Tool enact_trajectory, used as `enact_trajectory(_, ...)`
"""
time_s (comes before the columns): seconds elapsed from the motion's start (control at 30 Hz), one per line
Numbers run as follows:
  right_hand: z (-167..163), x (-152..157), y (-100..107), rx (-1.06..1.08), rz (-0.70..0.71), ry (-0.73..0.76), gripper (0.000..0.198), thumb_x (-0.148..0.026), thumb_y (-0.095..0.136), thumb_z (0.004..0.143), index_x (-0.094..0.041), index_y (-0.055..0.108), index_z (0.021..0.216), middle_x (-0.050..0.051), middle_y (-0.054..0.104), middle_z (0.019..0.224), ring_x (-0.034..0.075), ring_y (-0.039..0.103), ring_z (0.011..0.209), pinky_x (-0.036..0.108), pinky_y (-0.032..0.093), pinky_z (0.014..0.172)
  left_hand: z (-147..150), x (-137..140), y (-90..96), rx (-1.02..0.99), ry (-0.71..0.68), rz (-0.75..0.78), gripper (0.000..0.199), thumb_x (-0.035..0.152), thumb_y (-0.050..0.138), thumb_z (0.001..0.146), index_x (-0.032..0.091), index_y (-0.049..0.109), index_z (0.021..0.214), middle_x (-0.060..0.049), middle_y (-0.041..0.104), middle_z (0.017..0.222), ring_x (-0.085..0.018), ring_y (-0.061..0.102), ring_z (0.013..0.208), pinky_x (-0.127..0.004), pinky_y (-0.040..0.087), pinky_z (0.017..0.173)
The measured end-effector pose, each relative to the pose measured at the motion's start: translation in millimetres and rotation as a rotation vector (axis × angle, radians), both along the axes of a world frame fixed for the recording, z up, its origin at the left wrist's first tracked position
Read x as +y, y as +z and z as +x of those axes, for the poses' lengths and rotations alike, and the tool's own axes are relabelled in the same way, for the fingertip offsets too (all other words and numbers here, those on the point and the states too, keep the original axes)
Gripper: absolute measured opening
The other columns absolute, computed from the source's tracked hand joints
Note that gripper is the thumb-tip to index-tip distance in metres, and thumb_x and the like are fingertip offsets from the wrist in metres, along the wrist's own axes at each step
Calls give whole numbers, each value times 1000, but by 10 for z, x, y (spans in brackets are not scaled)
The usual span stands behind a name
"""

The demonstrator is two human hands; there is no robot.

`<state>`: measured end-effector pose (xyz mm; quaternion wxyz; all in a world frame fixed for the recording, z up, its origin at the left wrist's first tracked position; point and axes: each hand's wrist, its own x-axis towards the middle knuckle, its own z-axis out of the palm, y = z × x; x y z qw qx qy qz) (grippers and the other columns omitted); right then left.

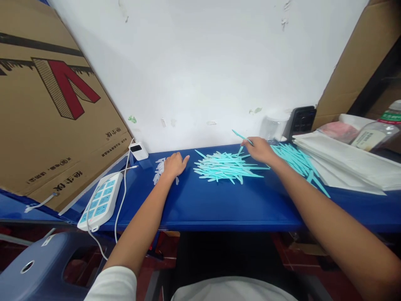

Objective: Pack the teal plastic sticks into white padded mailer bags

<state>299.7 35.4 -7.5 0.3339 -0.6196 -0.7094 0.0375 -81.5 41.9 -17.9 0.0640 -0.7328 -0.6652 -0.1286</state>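
My right hand (259,149) is closed round one thin turquoise plastic stick (239,134), whose end points up and left toward the wall. Just below and left of that hand lies a loose pile of similar turquoise sticks (222,166) on the blue table (200,209). My left hand (175,165) rests over a small heap of translucent plastic pieces (159,169), with one digit stretched out to the right. The other fingertips of this hand are partly hidden. A second pile of turquoise sticks (296,161) lies right of my right hand, partly behind the forearm.
A white power strip (102,200) with cables and a small white device (138,151) stand left, beside a big cardboard box (62,104). At right are a clear jar (275,125), a black phone-like device (302,121), white bags (354,159) and a bottle (377,131).
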Motion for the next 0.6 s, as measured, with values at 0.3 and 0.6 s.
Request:
enact_trajectory(0.3,-50,-48,6,-5,-19,40,41,-37,44,101,-17,80,101,9,75,83,24,65,79,31,40,73,25,57,-69,-22,-102,-119,31,42,53,100,15,68,98,-20,73,100,-34,69,102,-39,47,87)
enact_trajectory(0.6,-63,-164,182,304,-130,146,47,-42,43,99,-14,79,109,3,60,69,18,52,64,29,39,63,177,65,-53,-878,-297,-166,29,44,52,102,17,58,93,-1,60,75,-12,49,58,-24,36,55)
